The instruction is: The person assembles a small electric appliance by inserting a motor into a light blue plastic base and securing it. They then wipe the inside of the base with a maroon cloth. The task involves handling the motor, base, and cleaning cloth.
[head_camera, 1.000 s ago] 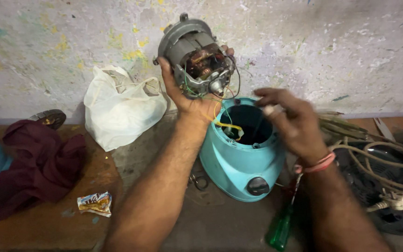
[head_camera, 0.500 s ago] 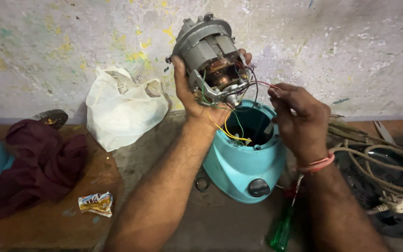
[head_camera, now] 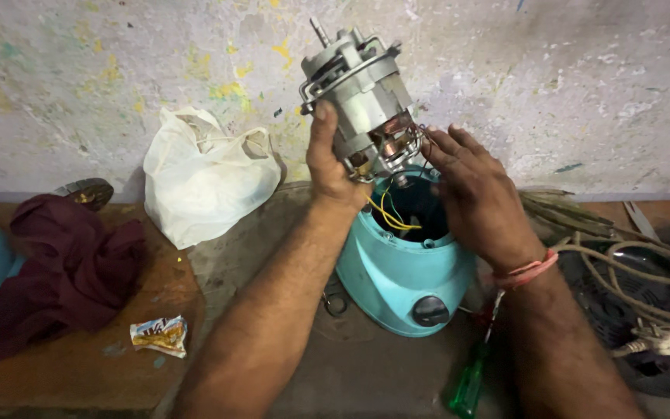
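Item 1: grey electric motor (head_camera: 358, 101), tilted, shaft up, held above the turquoise appliance housing (head_camera: 401, 268). Our left hand (head_camera: 331, 159) wraps its side, fingers closed round the casing. Our right hand (head_camera: 471, 190) touches the motor's lower end beside the copper windings, fingers spread and half open, gripping nothing we can make out. Yellow wires (head_camera: 388, 216) run from motor into the housing's open top. Nearby: white plastic bag (head_camera: 203, 174), maroon cloth (head_camera: 63, 268), green-handled screwdriver (head_camera: 468, 384), cable coil (head_camera: 645, 268).
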